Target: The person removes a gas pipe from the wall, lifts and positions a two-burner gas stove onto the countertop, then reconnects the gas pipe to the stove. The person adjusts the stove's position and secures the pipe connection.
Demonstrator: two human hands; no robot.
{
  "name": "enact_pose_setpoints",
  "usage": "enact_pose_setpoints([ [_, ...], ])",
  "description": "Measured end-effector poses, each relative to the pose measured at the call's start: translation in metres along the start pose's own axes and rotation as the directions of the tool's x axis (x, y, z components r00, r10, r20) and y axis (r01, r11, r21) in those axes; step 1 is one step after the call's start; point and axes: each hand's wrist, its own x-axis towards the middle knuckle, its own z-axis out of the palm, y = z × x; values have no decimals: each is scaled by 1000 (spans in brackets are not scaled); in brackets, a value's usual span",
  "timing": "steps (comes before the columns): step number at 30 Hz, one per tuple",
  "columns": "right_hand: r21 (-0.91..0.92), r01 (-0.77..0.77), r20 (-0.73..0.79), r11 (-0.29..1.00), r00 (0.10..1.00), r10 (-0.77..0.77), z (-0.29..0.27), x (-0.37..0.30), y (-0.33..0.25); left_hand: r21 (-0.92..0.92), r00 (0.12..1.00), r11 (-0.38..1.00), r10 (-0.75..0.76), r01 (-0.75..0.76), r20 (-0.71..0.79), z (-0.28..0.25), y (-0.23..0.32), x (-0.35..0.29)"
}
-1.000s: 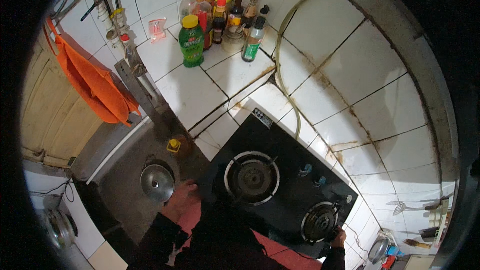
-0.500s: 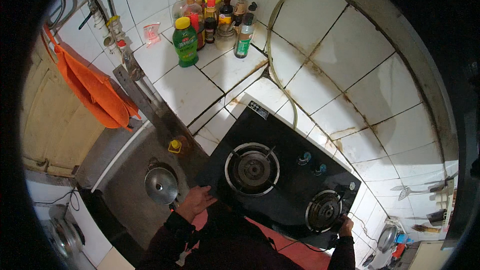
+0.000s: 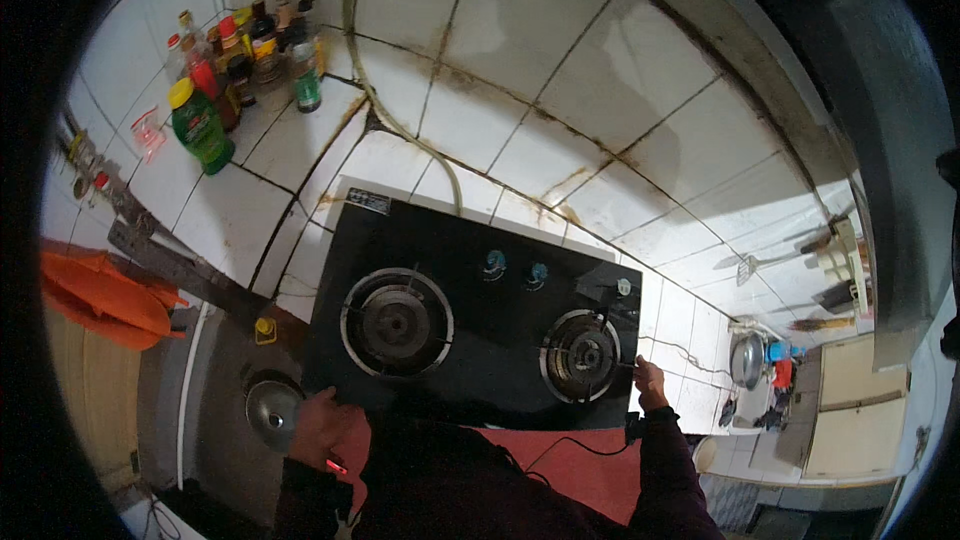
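A black two-burner gas stove (image 3: 470,320) stands on the white tiled counter, its two blue-green knobs between the burners toward the back. My left hand (image 3: 328,425) is at the stove's near left corner, fingers curled against the edge, partly in shadow. At the right side, my right hand (image 3: 650,383) grips the stove's edge near the smaller-looking burner (image 3: 583,357). The larger-looking burner (image 3: 397,323) sits on the left. Both hands hold only the stove. A thin black cable (image 3: 575,443) hangs below its front edge.
Several sauce bottles and a green bottle with a yellow cap (image 3: 200,127) stand at the back left. A hose (image 3: 400,125) runs down the wall behind the stove. Left are a metal ladle-like bowl (image 3: 274,413), a small yellow-capped bottle (image 3: 265,331) and an orange cloth (image 3: 110,300).
My view has turned to the right, so the stove and bottles appear further left. Both hands stay at the stove's sides. Any shift of the stove itself is hard to tell.
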Motion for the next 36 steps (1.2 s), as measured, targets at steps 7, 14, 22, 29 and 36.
enact_pose_setpoints([
  [7,108,-78,37,991,997,74,-5,-9,1,539,999,842,19,5,-38,-8,4,-1],
  [14,-181,49,53,982,998,-40,2,-6,-1,777,862,621,446,-105,-240,-41,2,0],
  [22,-10,213,-103,977,972,-212,0,-30,36,464,779,785,567,-411,-269,-17,61,-1],
  [29,15,161,-358,987,923,-145,-14,-62,78,713,804,589,592,-380,-59,28,124,14],
  [36,421,-8,-388,907,902,188,50,-154,108,624,809,723,538,-297,-238,70,208,90],
])
